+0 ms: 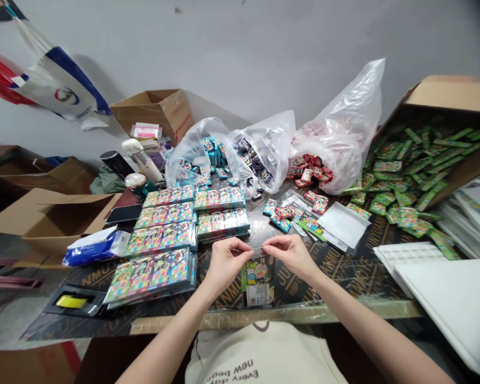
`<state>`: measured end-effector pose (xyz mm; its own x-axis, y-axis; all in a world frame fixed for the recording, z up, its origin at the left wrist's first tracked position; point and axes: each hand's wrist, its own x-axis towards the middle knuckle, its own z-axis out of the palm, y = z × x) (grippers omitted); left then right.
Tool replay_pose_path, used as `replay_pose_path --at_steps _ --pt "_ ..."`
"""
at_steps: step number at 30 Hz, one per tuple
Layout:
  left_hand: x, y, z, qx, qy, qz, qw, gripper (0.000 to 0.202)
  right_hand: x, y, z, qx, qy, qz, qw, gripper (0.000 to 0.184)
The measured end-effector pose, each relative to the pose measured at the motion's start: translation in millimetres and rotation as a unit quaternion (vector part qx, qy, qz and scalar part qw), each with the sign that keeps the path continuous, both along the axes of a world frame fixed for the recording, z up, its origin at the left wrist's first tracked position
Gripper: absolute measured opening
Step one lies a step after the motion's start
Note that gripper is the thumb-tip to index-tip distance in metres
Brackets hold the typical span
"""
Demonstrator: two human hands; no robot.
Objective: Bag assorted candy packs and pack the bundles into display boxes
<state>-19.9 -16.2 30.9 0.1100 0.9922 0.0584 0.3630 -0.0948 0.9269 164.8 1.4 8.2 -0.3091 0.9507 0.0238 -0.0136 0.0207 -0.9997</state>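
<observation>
Between both hands, at the front of the table, is a clear plastic bag [259,282] with a colourful printed packet inside. A white label panel shows on its lower part. My left hand [229,260] pinches the bag's top edge between thumb and fingers. On the opposite corner of that edge, my right hand [291,257] pinches too, its fingertips close to the left ones. Left of my hands stand stacks of bagged colourful packets [160,272] in rows. Beyond the right hand lie loose red and blue small packs [280,212] and a flat clear sleeve [344,224].
Plastic bags of blue packs [214,152], purple packs [252,157] and red packs [312,170] line the wall. A tipped carton [452,96] spills green packs at right. White sheets [444,309], a blue wipes packet [98,248] and a black tray [74,301] flank the work area.
</observation>
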Motion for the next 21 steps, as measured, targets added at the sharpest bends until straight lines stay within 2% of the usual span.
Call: replay_pose_path --at_steps 2,4,7,9,11,14,16,19,21 --pt "2.2 -6.6 0.3 0.067 0.025 -0.017 0.997 0.008 3.6 -1.0 -1.5 0.018 -0.017 0.007 1.000 0.017" --pt "1.9 -11.8 -1.2 0.125 0.048 -0.032 0.990 0.007 7.2 -6.4 -4.7 0.078 -0.052 -0.009 0.996 0.015" --pt "-2.1 -13.6 -5.5 0.149 0.062 -0.045 0.986 0.005 10.6 -18.3 -11.6 0.213 -0.092 -0.041 0.972 0.015" --pt "-4.7 -12.2 -9.0 0.148 0.057 -0.056 0.986 0.005 10.1 -23.7 -15.5 0.266 -0.098 -0.044 0.958 0.017" --pt "-6.1 -10.8 -12.3 0.153 0.051 -0.061 0.985 0.004 7.7 -24.4 -16.8 0.244 -0.085 -0.055 0.964 0.016" --pt "-5.9 -11.6 -16.3 0.157 0.037 -0.056 0.985 0.004 3.1 -18.7 -12.1 0.115 -0.047 -0.067 0.990 0.014" --pt "-5.7 -13.8 -17.9 0.157 0.026 -0.046 0.986 0.004 1.8 -14.9 -6.3 0.070 -0.034 -0.058 0.995 0.015" --pt "-7.0 -16.6 -18.9 0.159 0.017 -0.044 0.986 0.004 3.9 -15.4 -0.6 0.142 -0.062 -0.036 0.987 0.011" --pt "-9.8 -16.6 -19.3 0.158 0.012 -0.051 0.986 0.005 6.4 -20.5 -4.9 0.181 -0.083 0.002 0.980 0.016"
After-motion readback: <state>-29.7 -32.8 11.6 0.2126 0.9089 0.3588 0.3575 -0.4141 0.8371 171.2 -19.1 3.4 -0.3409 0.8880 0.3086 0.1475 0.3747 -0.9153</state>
